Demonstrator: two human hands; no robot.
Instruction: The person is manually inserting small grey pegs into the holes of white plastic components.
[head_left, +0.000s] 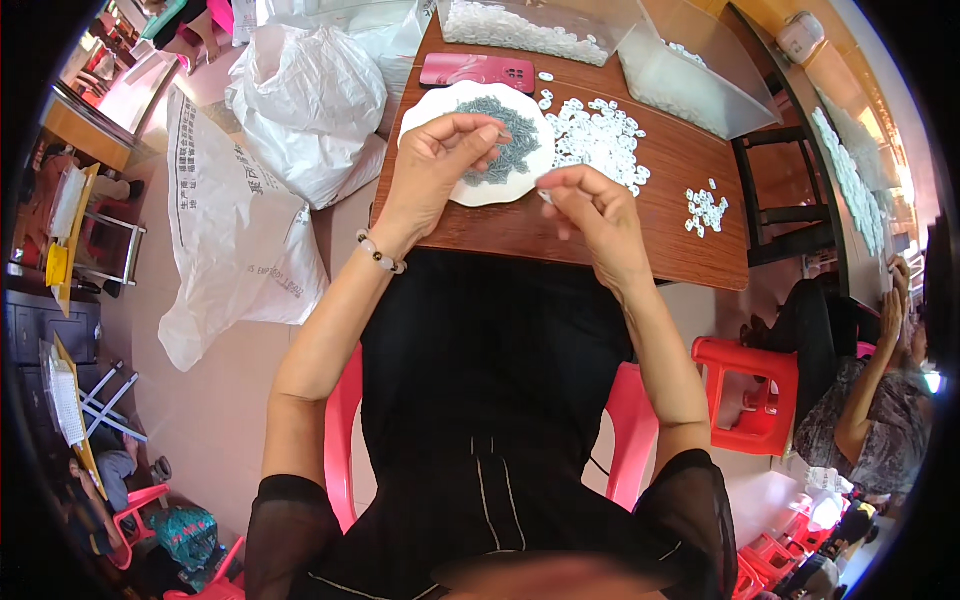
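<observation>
Above a white scalloped plate (537, 158) hangs my left hand (440, 165), its thumb and index finger pinched together. Whatever lies between those fingertips is too small to make out. The plate holds a heap of small grey screw-like pieces (518, 128). To the right of the plate's near edge is my right hand (598, 212), fingers closed in a pinch on a small white plastic piece (545, 197). Just beyond it spreads a loose pile of small white plastic pieces (598, 140) with holes. A smaller group of white pieces (706, 209) lies near the table's right edge.
A red phone (478, 72) lies behind the plate on the wooden table (670, 245). Two clear bins, one at the back (540, 30) and one at the right (690, 90), hold white pieces. White sacks (305, 110) stand left; a red stool (745, 390) and another person (870, 420) are right.
</observation>
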